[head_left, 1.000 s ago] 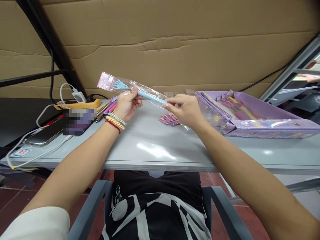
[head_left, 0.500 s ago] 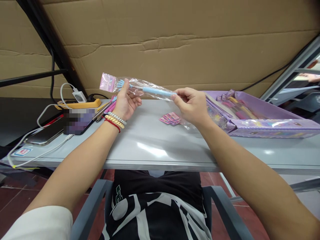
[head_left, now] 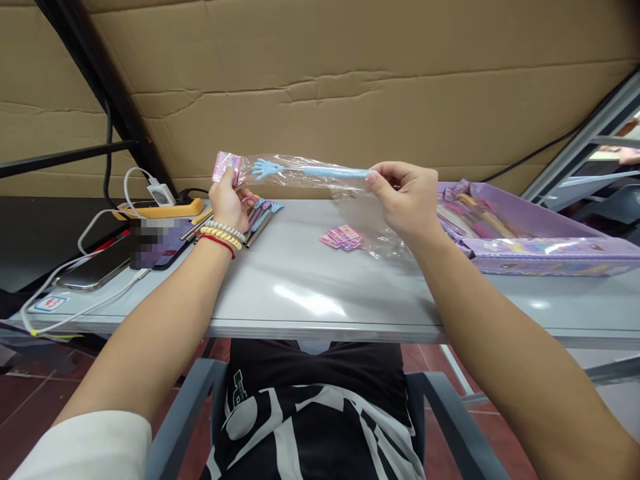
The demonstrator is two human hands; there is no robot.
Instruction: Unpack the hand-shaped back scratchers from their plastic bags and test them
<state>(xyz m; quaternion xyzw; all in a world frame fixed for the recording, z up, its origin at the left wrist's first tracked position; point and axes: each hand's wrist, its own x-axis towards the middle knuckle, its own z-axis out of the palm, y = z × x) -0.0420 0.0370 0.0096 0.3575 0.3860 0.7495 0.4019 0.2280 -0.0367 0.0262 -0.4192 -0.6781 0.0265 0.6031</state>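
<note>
A light blue hand-shaped back scratcher (head_left: 335, 173) is stretched level above the table inside a clear plastic bag (head_left: 295, 163). My left hand (head_left: 231, 203) pinches the bag's left end, at the pink printed card (head_left: 227, 165). The blue hand-shaped tip lies just right of those fingers. My right hand (head_left: 407, 197) is closed on the end of the blue handle; whether film lies between is unclear. Under the right hand, more crumpled clear film (head_left: 367, 223) rests on the table. Several unwrapped back scratchers (head_left: 263, 217) lie beside my left wrist, partly hidden by it.
Pink printed cards (head_left: 341, 237) lie mid-table. At the right stands a purple box (head_left: 555, 263) holding packaged items. Phones (head_left: 95, 267), white cables and a yellow power strip (head_left: 160, 209) occupy the left. Cardboard (head_left: 350, 80) rises behind the table (head_left: 320, 287).
My left hand has shifted left from near the scratcher's tip to the card end. My right hand has moved right with the handle. The bagged scratcher is now more level, and more scratchers show on the table.
</note>
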